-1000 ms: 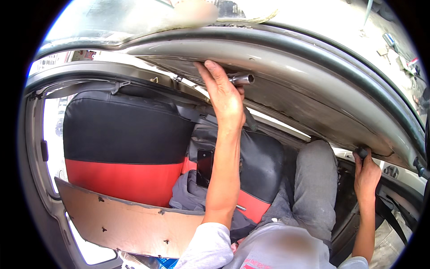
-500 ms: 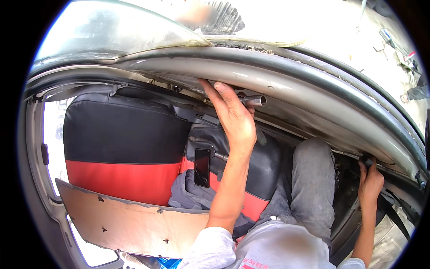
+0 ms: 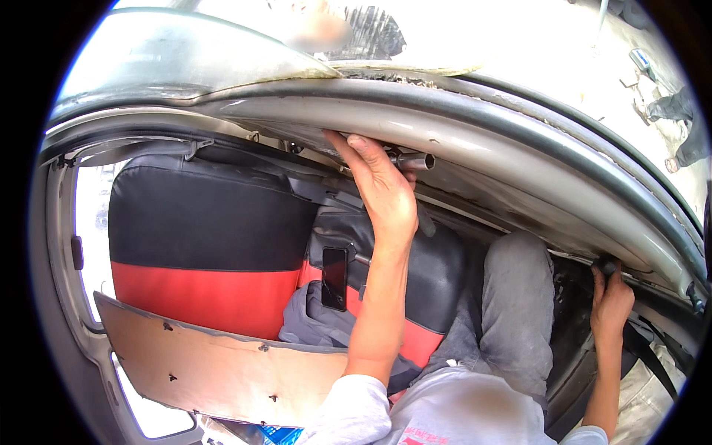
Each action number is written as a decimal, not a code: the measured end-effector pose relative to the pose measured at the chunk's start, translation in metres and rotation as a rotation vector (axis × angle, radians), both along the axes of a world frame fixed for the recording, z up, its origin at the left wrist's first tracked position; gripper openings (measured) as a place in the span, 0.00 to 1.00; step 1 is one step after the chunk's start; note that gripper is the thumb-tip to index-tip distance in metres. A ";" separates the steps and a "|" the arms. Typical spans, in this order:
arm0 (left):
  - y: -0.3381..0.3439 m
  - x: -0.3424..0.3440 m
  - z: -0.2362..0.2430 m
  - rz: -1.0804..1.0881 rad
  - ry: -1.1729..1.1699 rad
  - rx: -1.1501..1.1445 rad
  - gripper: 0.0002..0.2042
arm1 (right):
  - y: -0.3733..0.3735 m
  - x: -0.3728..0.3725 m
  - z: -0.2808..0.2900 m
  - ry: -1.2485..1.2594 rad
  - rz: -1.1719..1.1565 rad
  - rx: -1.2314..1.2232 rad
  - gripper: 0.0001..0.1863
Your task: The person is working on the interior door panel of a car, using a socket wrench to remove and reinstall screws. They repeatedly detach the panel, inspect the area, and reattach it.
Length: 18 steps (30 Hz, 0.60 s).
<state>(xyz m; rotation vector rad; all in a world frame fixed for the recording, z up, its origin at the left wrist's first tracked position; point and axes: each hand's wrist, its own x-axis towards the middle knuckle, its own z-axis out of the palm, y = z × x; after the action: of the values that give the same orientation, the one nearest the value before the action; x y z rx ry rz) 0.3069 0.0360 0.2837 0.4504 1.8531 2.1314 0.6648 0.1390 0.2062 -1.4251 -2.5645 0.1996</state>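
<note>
My left hand (image 3: 386, 189) is raised against the underside of the silver metal car body edge (image 3: 445, 141). Two of its digits point up to the panel, and the others curl around a socket wrench, whose shiny round socket (image 3: 420, 161) sticks out to the right. Most of that tool is hidden behind the hand. Farther right, my right hand (image 3: 612, 297) is closed, thumb and fingers around a dark, rounded end (image 3: 609, 266) under the same edge. What it belongs to is hidden by the panel.
Black-and-red seats (image 3: 208, 215) fill the left and middle. A phone (image 3: 334, 278) lies by a grey cloth (image 3: 308, 315). A brown trim panel (image 3: 222, 371) with clips leans at lower left. Glass (image 3: 193, 52) stands above. Outside at right are a person's leg (image 3: 690, 141) and tools.
My left hand and the socket have shifted slightly to the left. The right hand has barely moved. Outside at far right, another person's leg has come further into view.
</note>
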 end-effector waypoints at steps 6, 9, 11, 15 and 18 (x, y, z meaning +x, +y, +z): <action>0.002 -0.036 0.002 -0.030 -0.013 -0.009 0.44 | 0.006 -0.034 0.010 -0.027 0.047 -0.023 0.22; 0.004 -0.041 0.004 0.016 0.008 -0.012 0.38 | 0.005 -0.038 0.011 -0.010 0.075 0.019 0.22; -0.001 -0.043 0.001 -0.027 0.018 0.040 0.43 | 0.003 -0.041 0.017 -0.026 0.063 -0.013 0.23; -0.002 -0.037 -0.014 0.021 0.116 -0.013 0.46 | 0.006 -0.020 -0.001 -0.005 0.087 0.038 0.23; -0.010 -0.033 -0.020 0.046 0.184 0.019 0.46 | 0.002 -0.026 0.004 0.087 0.103 0.013 0.23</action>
<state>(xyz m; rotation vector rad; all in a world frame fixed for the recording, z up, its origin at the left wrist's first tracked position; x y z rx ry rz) 0.2740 0.0258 0.2635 0.6339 1.9596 2.2049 0.6386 0.1405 0.2104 -1.2517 -2.5656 0.2545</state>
